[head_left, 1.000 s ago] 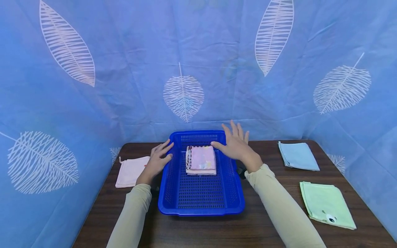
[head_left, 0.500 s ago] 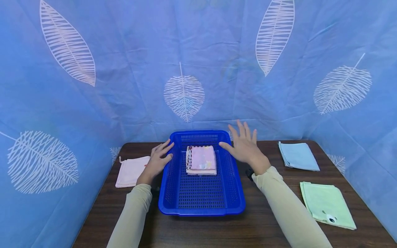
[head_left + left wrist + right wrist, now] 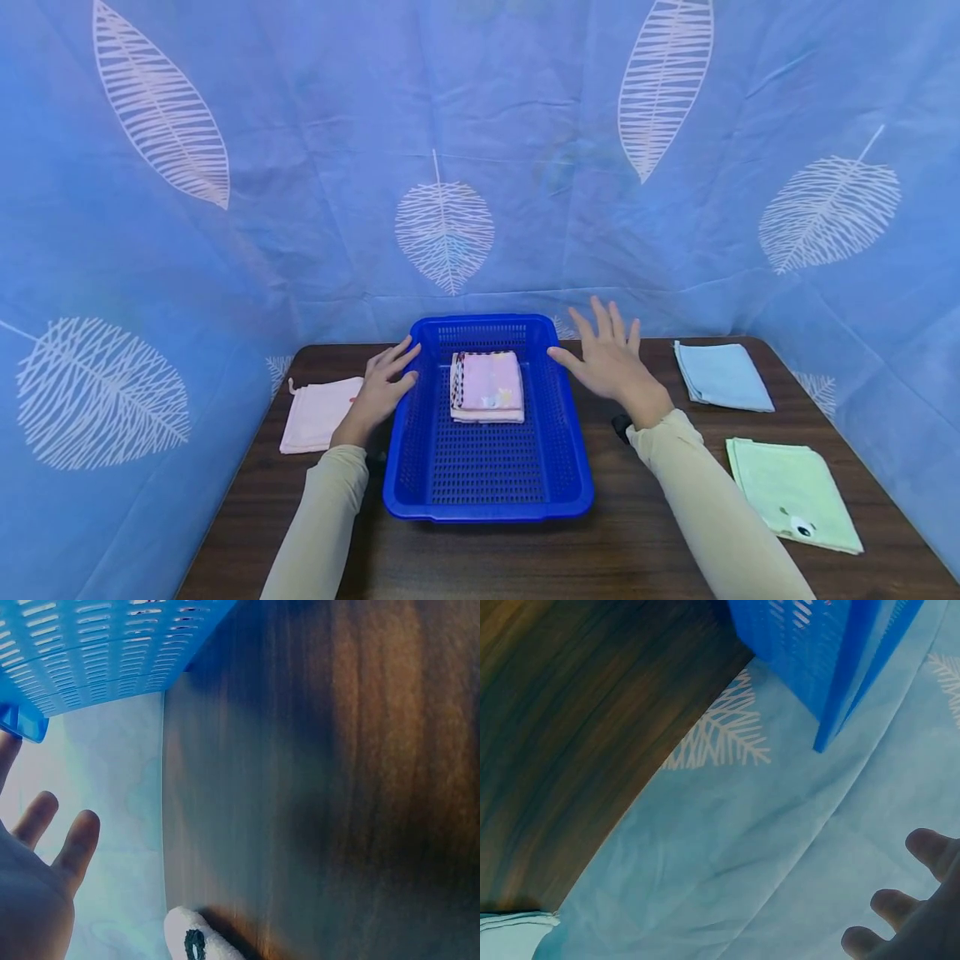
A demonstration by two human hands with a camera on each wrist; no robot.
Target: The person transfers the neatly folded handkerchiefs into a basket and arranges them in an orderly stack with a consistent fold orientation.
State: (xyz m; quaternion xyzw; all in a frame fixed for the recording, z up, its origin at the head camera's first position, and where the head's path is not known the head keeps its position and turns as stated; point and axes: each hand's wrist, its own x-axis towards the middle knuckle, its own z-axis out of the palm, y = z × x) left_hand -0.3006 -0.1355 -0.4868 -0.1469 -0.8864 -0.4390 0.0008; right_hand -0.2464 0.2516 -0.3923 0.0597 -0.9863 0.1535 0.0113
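A blue plastic basket (image 3: 489, 510) with slotted walls stands in the middle of the table. Inside, toward its back, lies a small stack of folded cloths (image 3: 491, 385), a pink one on top. At the basket's left rim is my left hand (image 3: 375, 398), fingers spread and relaxed; in the left wrist view a finger meets the basket's rim (image 3: 28, 726). My right hand (image 3: 617, 372) hovers to the right of the basket, fingers spread, holding nothing. In the right wrist view its fingertips (image 3: 894, 904) are apart from the basket (image 3: 802, 667).
A folded pale pink cloth (image 3: 317, 418) lies left of the basket, partly behind my left hand. Toward the right edge of the dark wooden table (image 3: 637, 533) are a folded light blue cloth (image 3: 723, 377) and a green cloth (image 3: 793, 492). A blue leaf-patterned curtain (image 3: 510, 217) surrounds the table.
My right hand has moved to the right, from over the basket's right rim to beyond it. My left hand, the basket and the cloths look unmoved.
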